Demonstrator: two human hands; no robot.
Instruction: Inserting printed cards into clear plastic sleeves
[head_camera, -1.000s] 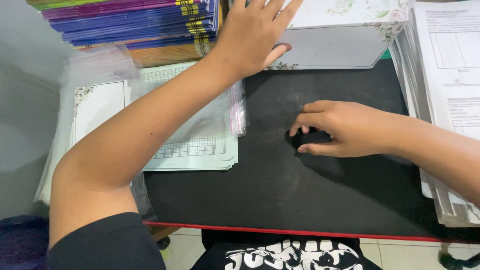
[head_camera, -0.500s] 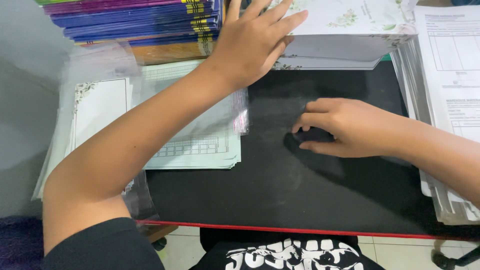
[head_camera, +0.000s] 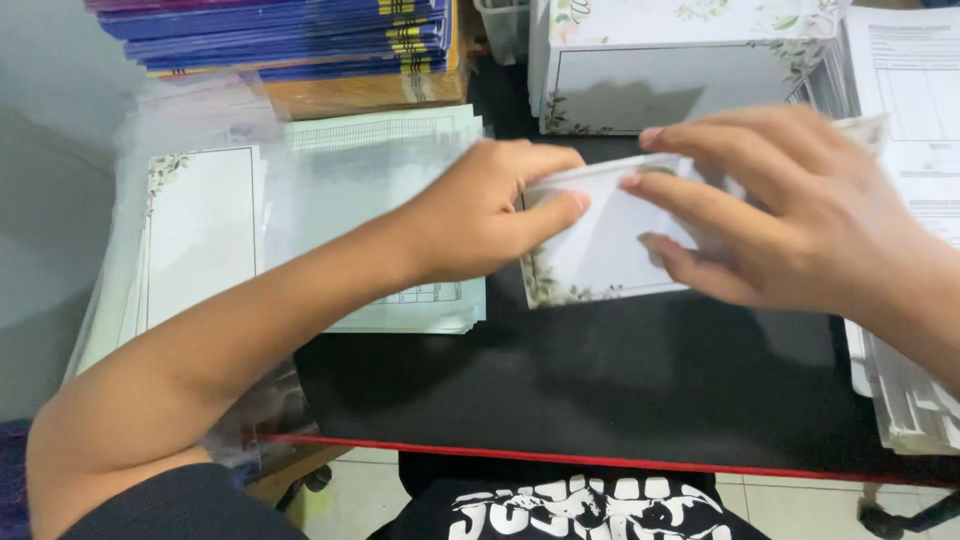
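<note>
left hand (head_camera: 480, 215): thumb and fingers pinched on the card's (head_camera: 600, 255) left edge
right hand (head_camera: 790, 215): fingers spread, loosely gripping the card, hiding its right side
desk (head_camera: 620, 390): black, front edge cut off

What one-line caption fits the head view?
Both hands, left and right, hold a floral-cornered white card above a black desk.
</note>
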